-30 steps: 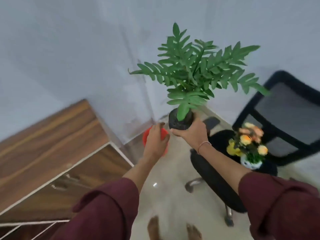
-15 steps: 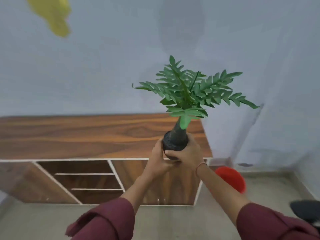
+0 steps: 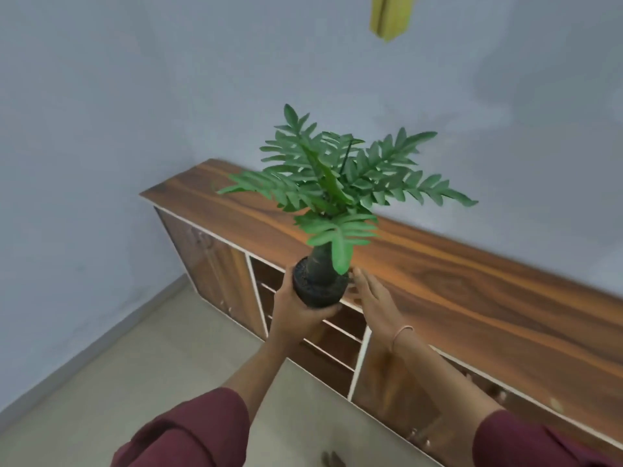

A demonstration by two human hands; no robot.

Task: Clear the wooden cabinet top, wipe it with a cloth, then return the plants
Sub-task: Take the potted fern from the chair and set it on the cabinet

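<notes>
1 left hand (image 3: 296, 310) cups plant pot (image 3: 318, 286); right hand (image 3: 372, 298) open beside.

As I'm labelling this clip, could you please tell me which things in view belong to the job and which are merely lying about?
Job:
- fern plant in black pot, held by left hand
- right hand, open beside the pot
- wooden cabinet top

Lying about:
- yellow thing high on the wall

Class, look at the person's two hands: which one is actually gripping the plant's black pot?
The left hand grips the black pot from below and around its side. The right hand is open, fingers stretched flat beside the pot, holding nothing.
</notes>
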